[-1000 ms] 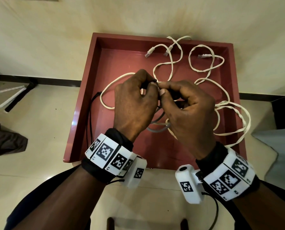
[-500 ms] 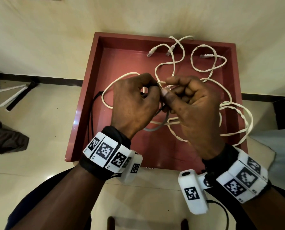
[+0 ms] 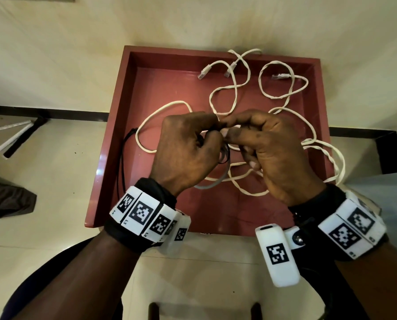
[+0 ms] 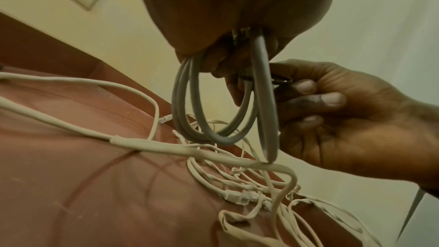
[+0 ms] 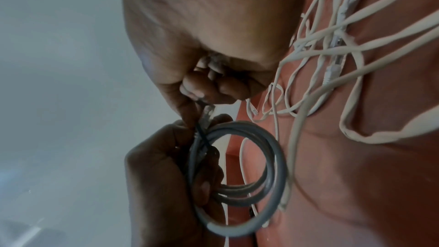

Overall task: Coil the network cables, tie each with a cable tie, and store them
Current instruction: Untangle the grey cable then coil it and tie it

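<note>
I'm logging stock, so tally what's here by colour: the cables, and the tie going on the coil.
Grey cable: 1, coiled, gripped by the left hand.
White cables: at least 2, tangled in the tray; 3 plugs show.
Black cable tie: 1, pinched by the right hand.
Total: at least 4.

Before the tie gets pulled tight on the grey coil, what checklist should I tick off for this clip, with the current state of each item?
1. Grey coil gathered in loops, gripped by left hand: ok.
2. Black cable tie wrapped across the bundle: ok.
3. Right hand pinching the tie: ok.
4. Tie tail threaded through its head: cannot tell, fingers hide it.
5. Coil clear of the white cables: ok, it hangs above them.
6. White cables coiled: not ok, loose in the red tray.
</note>
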